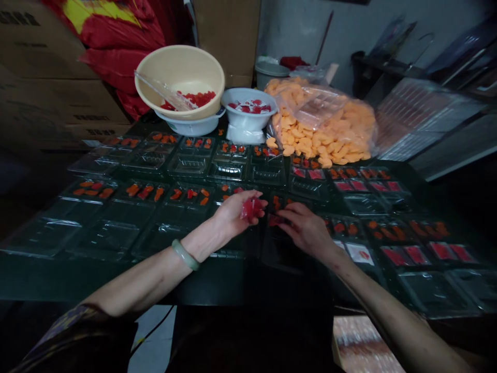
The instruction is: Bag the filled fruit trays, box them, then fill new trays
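My left hand (233,212) is turned palm up, with its fingers curled around several small shiny red packets (250,208). A green bangle (185,255) circles the left wrist. To its right, my right hand (306,228) reaches down with thumb and fingers pinched at a dark red packet (275,220), low over a clear plastic tray in the front row. Orange pieces (276,202) lie in that tray's upper compartments. The tray's lower part is dark and hard to make out. Right of this hand, a white packet with a red mark (360,254) lies in a neighbouring tray.
Two rows of clear trays (155,160) cover the dark green table (217,292). Those at right also hold red packets (396,255). Behind them stand a cream basin (209,65), a white bowl (248,122) with red packets and a bag of orange pieces (330,124). Cartons (46,77) are stacked at left.
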Motion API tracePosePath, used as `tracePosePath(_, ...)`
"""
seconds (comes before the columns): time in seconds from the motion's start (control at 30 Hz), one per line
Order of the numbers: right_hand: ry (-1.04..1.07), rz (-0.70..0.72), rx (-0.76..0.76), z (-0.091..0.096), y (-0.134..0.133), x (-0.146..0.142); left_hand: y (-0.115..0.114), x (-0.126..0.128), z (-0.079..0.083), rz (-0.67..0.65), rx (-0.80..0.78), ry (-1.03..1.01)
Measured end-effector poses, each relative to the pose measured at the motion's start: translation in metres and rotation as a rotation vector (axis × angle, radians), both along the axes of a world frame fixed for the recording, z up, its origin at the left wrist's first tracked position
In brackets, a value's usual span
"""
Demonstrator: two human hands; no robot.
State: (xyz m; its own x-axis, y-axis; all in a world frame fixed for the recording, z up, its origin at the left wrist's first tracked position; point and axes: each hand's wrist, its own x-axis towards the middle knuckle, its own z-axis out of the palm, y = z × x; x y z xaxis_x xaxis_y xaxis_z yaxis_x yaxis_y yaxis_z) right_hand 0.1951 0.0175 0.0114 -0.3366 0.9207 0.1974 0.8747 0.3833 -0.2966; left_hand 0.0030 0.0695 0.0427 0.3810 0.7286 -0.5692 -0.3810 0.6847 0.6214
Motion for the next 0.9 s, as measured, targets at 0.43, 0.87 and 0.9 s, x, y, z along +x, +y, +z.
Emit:
tracePosePath(0.43,0.576,-0.217,-0.112,0.023,0.002,-0.010,-0.007,0.029,-0.004,-0.252,0.109,-0.078)
tracePosePath(0.87,0.816,-0.270,-0.235,0.039,0.009,0.009,0.005,0.041,-0.016,-0.375,-0.001,-0.190)
tracePosePath(0.9,0.827,-0.272,-0.226,0.040,0.021,0.011,0.008,0.036,-0.016,-0.353,0.003,-0.201)
